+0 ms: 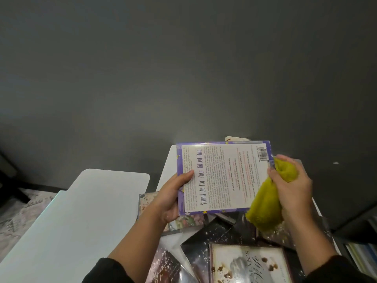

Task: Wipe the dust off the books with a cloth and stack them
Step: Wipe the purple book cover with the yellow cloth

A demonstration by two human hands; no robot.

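A purple-bordered book [222, 176] with a white back cover is held up above the table, back cover toward me. My left hand [173, 197] grips its left edge, thumb on the cover. My right hand [291, 184] grips a bunched yellow-green cloth [265, 205] against the book's right edge. Below lie several other books in a loose heap: a pale one with ornate script [248, 264], a dark starry one [216, 233], a dark one with cursive lettering [165, 266] and a floral one [189, 221].
The heap sits on a white table [169, 168] against a dark grey wall [183, 68]. A second white tabletop [77, 211] lies to the left, with patterned floor [16, 213] beyond it. A shelf with books [363, 248] shows at the right edge.
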